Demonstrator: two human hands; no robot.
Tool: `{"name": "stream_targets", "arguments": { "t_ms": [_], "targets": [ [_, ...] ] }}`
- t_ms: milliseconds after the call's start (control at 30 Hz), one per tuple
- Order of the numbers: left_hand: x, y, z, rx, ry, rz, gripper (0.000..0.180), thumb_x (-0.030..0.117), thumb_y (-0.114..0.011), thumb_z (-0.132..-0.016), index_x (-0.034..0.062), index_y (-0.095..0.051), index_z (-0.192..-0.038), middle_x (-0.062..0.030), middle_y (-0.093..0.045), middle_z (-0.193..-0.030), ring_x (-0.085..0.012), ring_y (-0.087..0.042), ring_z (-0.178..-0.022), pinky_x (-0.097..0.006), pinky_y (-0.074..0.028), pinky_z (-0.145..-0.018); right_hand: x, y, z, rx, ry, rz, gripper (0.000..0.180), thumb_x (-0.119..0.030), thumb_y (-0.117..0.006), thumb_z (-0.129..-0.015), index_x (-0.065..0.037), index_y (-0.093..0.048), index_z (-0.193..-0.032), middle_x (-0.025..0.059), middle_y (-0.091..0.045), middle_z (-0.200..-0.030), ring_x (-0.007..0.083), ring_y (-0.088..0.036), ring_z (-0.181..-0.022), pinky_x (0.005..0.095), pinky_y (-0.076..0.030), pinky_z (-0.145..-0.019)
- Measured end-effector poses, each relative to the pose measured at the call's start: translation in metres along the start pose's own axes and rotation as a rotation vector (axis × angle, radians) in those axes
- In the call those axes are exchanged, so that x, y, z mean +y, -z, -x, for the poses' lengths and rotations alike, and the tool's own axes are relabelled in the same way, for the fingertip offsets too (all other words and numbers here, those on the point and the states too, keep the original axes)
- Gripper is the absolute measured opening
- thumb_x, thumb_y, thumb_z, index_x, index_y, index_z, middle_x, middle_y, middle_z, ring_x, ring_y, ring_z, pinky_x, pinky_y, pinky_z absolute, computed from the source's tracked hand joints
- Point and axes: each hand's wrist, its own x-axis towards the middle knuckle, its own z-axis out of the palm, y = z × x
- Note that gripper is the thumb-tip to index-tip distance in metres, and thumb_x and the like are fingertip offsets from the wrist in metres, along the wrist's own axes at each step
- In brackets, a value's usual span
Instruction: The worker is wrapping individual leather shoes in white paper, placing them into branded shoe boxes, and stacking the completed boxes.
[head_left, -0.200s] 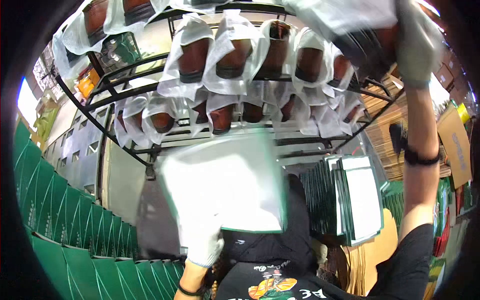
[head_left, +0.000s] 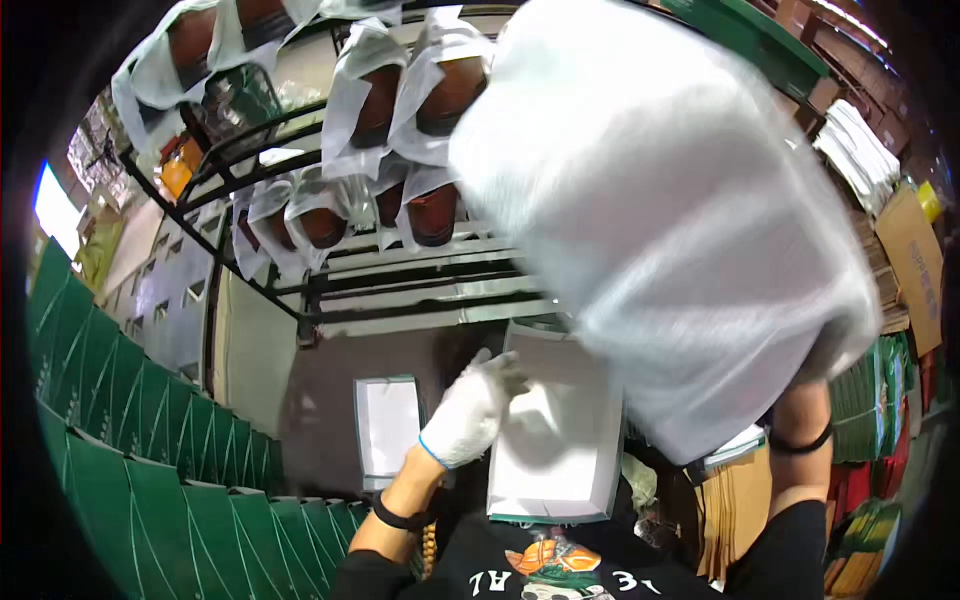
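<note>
Background: black metal rack with white-wrapped brown items on two levels.
Left: rows of green cartons, grey panel with square cut-outs, small orange object beyond the rack's edge. Right: white stack, brown cardboard piece beside a yellow object, bundled green sheets below; upright brown cardboard sheets lower right.

Workshop: loaded black rack, green boxes
</note>
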Motion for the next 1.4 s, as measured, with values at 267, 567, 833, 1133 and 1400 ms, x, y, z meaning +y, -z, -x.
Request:
{"name": "stream_targets", "arguments": {
  "t_ms": [267,567,833,1133,1400],
  "targets": [
    [-0.005,0.005,-0.075,0.481,0.524,1.209,0.024,0.006,-0.064,-0.102,0.0002,-0.073,-0.123,-0.0069,-0.075,-0.114,-0.0178,-0.073,-0.097,-0.033,-0.060,-0.084,-0.075,-0.021,-0.020,-0.363,-0.062,-0.490,0.043,-0.049,-0.096,-0.077,-0.010,-0.079,-0.085,0.0004,-0.058,-0.061,0.0192,-0.056,-0.049,0.0338,-0.040,-0.048],
    [0.003,-0.078,-0.114,0.154,0.403,-0.574,0.020,0.025,-0.077,-0.086,0.0078,-0.079,-0.096,-0.0170,-0.072,-0.110,-0.0345,-0.069,-0.109,-0.043,-0.057,-0.088,-0.020,-0.058,-0.163,-1.230,-0.456,-0.847,0.043,-0.033,-0.090,-0.093,-0.001,-0.073,-0.069,0.0014,-0.056,-0.054,0.0098,-0.050,-0.050,0.0323,-0.043,-0.049],
    [-0.072,-0.166,-0.068,0.358,0.405,0.456,0.065,0.037,-0.064,-0.106,0.0107,-0.047,-0.163,-0.0310,-0.048,-0.164,-0.0463,-0.065,-0.133,-0.055,-0.055,-0.112,-0.084,-0.223,-0.005,-1.484,-0.043,-1.034,0.034,-0.035,-0.090,-0.080,-0.003,-0.085,-0.093,0.0154,-0.078,-0.084,0.0289,-0.074,-0.080,0.0452,-0.058,-0.076],
    [0.018,-0.075,-0.089,0.195,0.591,-0.266,0.023,0.019,-0.061,-0.105,-0.0008,-0.071,-0.110,-0.0189,-0.067,-0.126,-0.0371,-0.077,-0.100,-0.050,-0.063,-0.086,-0.093,-0.120,0.031,-0.912,-0.471,-0.188,0.075,-0.067,-0.081,-0.083,-0.010,-0.075,-0.131,0.0146,-0.073,-0.094,0.0363,-0.071,-0.088,0.0468,-0.054,-0.084],
    [0.026,-0.064,-0.088,0.073,0.507,-0.144,0.057,0.036,-0.078,-0.095,0.0009,-0.061,-0.137,-0.0269,-0.055,-0.146,-0.0487,-0.068,-0.120,-0.055,-0.060,-0.095,-0.080,-0.162,0.088,-0.962,-0.493,-0.102,0.048,-0.049,-0.076,-0.094,-0.013,-0.078,-0.126,0.0141,-0.075,-0.103,0.0355,-0.072,-0.105,0.0491,-0.052,-0.097]
  ]
}}
